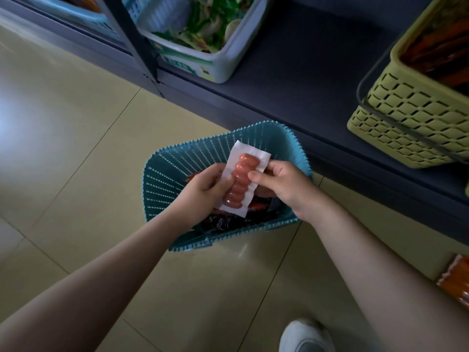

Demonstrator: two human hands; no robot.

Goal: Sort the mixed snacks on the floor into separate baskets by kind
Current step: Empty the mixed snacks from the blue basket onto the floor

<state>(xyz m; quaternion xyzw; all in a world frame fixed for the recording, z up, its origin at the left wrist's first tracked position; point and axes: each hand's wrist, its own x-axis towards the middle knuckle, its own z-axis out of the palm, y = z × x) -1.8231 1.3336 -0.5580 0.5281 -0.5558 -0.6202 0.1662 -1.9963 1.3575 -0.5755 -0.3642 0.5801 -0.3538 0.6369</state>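
Left hand (203, 189) fingers (215, 182) are curling round the lower left edge of a clear sausage pack (241, 182), thumb side pressing on the film. Right hand (284, 186) fingers (256, 176) are pinching the pack's right edge w/ thumb on top. So both hands are gripping the one pack, holding it tilted, upper end pointing away from the person.

Directly under the fingers: a teal basket (177, 174) is sitting on the floor (76, 148), w/ dark and orange wrapped snacks (228, 219) lying in its bottom. Pack is hanging above those, not yet touching them as far as I can tell.

Further out, up and right of the fingers: a yellow-green basket (406, 118) is sitting on a dark shelf (304, 72), holding orange-brown packs. Up and left of it on the same shelf, a white tub (223, 64) is holding green-printed packets. Near the right arm, low right, an orange packet (456, 280) is lying on the floor.

Progress, judging by this: partway. Some kinds are looking binned already; teal basket contents are looking mixed, so probably still being picked through. Sausage pack is needing a home, floor packet too. Can't tell which basket is for sausages.
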